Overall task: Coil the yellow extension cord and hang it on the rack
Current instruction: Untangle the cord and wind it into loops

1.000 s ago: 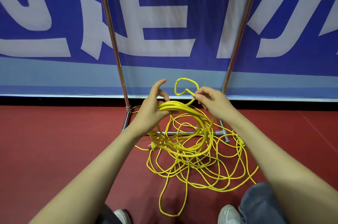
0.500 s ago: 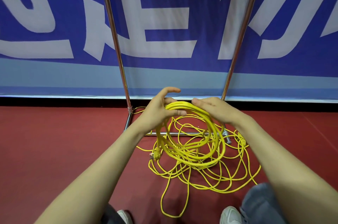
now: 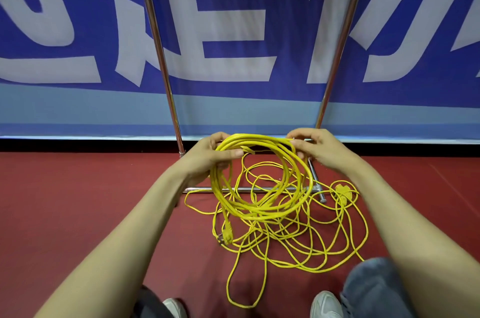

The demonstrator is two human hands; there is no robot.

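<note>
A yellow extension cord (image 3: 259, 203) is partly wound into a round coil held above the red floor. My left hand (image 3: 207, 156) grips the coil's upper left side, thumb across the strands. My right hand (image 3: 317, 146) pinches the coil's upper right side. The plug end (image 3: 228, 233) dangles from the coil at lower left. The rest of the cord lies in loose tangled loops on the floor (image 3: 298, 247), with a yellow socket end (image 3: 342, 191) at the right. The metal rack (image 3: 155, 39) stands just behind, its two chrome uprights rising out of view and its top bar hidden.
The rack's base bar (image 3: 249, 189) and right foot (image 3: 315, 177) lie on the floor under the cord loops. A blue and white banner wall (image 3: 233, 32) closes off the back. My knees and white shoes (image 3: 326, 304) are at the bottom edge.
My right hand laid another loop onto the coil and now holds its right side. The coil has risen and spread wider between both hands.
</note>
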